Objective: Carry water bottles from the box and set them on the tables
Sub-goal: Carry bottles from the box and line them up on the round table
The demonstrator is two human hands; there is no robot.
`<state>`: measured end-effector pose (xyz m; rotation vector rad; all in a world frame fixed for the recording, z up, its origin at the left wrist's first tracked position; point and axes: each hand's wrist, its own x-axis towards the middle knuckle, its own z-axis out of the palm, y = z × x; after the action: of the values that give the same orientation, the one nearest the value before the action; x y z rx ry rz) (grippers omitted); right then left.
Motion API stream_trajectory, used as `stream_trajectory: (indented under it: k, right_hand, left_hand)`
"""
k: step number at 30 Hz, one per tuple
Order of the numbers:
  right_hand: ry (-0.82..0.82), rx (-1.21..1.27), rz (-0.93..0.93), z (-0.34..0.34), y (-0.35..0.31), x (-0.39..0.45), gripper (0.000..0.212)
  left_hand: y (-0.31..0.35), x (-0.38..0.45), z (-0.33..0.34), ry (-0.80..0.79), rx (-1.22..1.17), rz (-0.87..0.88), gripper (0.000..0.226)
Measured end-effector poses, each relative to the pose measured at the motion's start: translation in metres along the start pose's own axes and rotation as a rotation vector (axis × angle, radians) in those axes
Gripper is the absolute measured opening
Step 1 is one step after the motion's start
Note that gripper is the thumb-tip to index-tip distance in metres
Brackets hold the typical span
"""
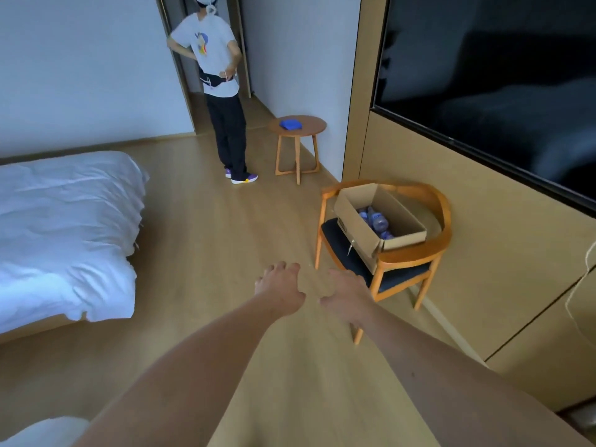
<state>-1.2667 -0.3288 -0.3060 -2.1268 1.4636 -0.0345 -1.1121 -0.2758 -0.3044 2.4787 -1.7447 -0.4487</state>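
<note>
An open cardboard box (354,225) sits on a wooden armchair (429,250) at the right, against the wall panel. Several clear water bottles (375,219) with blue labels lie inside it. Both my arms stretch forward over the floor, short of the chair. My left hand (280,290) hangs with relaxed fingers and holds nothing. My right hand (346,296), close beside it, is also loose and holds nothing, just in front of the chair's near corner. A small round wooden table (311,124) stands farther back by the wall.
A blue folded item (291,124) lies on the round table. A person (219,91) stands near the doorway beside that table. A bed with white sheets (64,227) fills the left. A dark screen (500,85) hangs on the right wall. Open wooden floor lies between bed and chair.
</note>
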Motion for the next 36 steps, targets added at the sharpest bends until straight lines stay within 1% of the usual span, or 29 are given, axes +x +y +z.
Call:
stream_trajectory:
  k: [5,10,13,15,17,21,24,26,28,30,32,36]
  right_hand:
    - [0.007,-0.004,0.085,-0.010,-0.002,0.105,0.056]
    - [0.023,0.028,0.226,-0.023,-0.008,0.213,0.065]
    - [0.025,0.083,0.318,-0.034,-0.010,0.264,0.071]
    - [0.037,0.107,0.371,-0.042,-0.006,0.294,0.072]
    - [0.053,0.119,0.413,-0.051,0.002,0.322,0.069]
    - [0.091,0.150,0.518,-0.068,0.030,0.374,0.066]
    - [0.081,0.179,0.561,-0.077,0.060,0.421,0.062]
    - [0.073,0.211,0.596,-0.084,0.084,0.457,0.066]
    - [0.074,0.251,0.620,-0.090,0.111,0.492,0.072]
    - [0.057,0.277,0.634,-0.094,0.138,0.526,0.072]
    - [0.031,0.306,0.655,-0.095,0.161,0.552,0.070]
    - [-0.032,0.366,0.700,-0.094,0.200,0.592,0.070]
  left_hand:
    - [-0.010,0.123,-0.004,-0.019,-0.039,0.093,0.063]
    - [-0.019,0.253,-0.010,-0.056,-0.086,0.180,0.056]
    - [-0.020,0.325,-0.019,-0.100,-0.045,0.239,0.051]
    - [-0.013,0.370,-0.025,-0.123,-0.032,0.286,0.050]
    - [-0.002,0.411,-0.029,-0.133,-0.020,0.317,0.051]
    - [0.027,0.478,-0.022,-0.199,0.007,0.395,0.064]
    - [0.054,0.526,-0.010,-0.240,0.050,0.461,0.061]
    - [0.074,0.562,-0.001,-0.255,0.077,0.495,0.059]
    - [0.092,0.596,0.007,-0.278,0.106,0.510,0.063]
    - [0.109,0.630,0.015,-0.307,0.134,0.509,0.065]
    - [0.123,0.659,0.021,-0.353,0.164,0.500,0.062]
    - [0.157,0.710,0.035,-0.414,0.195,0.508,0.049]
